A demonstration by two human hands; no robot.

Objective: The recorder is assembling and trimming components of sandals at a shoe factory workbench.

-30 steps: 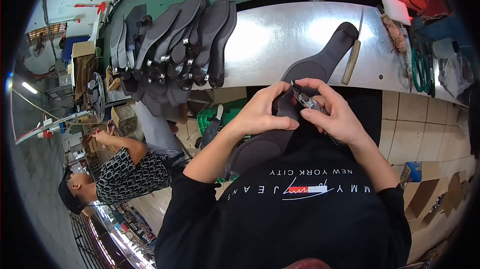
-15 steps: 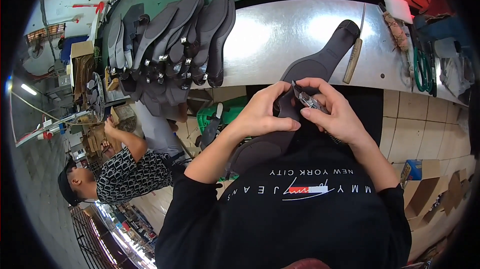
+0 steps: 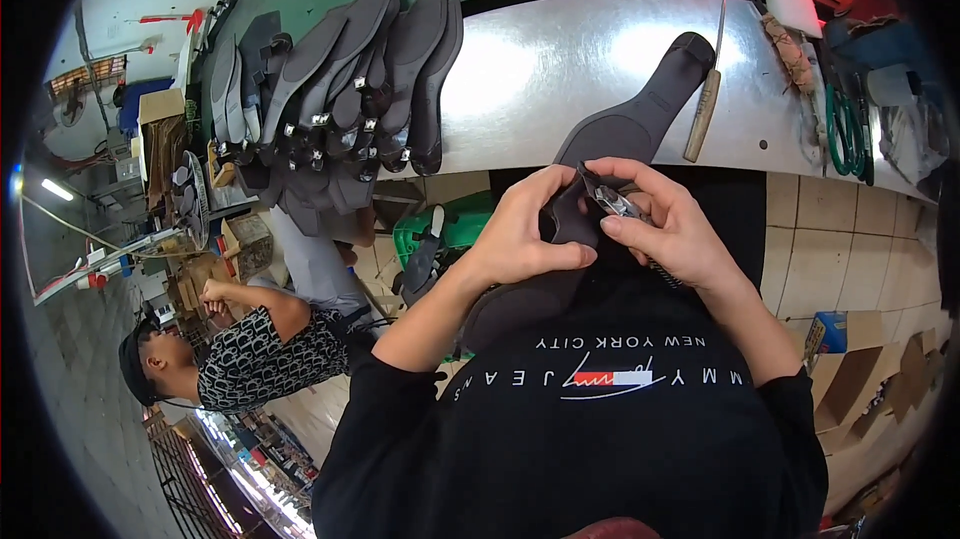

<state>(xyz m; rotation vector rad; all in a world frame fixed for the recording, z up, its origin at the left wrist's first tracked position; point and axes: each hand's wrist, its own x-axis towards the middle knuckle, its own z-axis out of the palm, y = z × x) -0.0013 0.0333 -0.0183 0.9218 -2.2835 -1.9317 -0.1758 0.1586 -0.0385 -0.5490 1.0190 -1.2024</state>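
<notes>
My left hand [image 3: 525,234] grips a dark grey insole-like shoe piece [image 3: 525,304], its fingers behind the raised edge and its thumb stretched across the front. Close beside it, my right hand [image 3: 672,229] is closed round a small shiny silver metal tool [image 3: 617,203], whose kind I cannot make out. Its tip is by the upper edge of the piece, and a dark ribbed part shows below the palm. Beyond my hands a second dark sole [image 3: 635,119] rests on the metal table [image 3: 500,89], its near end partly hidden by my fingers.
Many similar soles [image 3: 345,69] with shiny fittings are heaped at the table's left. To the right are a wooden-handled pointed tool [image 3: 704,114], green-handled scissors [image 3: 848,134] and a white block [image 3: 792,7]. A co-worker [image 3: 270,359] is at the left; cardboard boxes [image 3: 850,369] stand lower right.
My hands hold nearly the same pose, with my left thumb shifted slightly left and down. At the left, the co-worker's hands have drawn closer to their body.
</notes>
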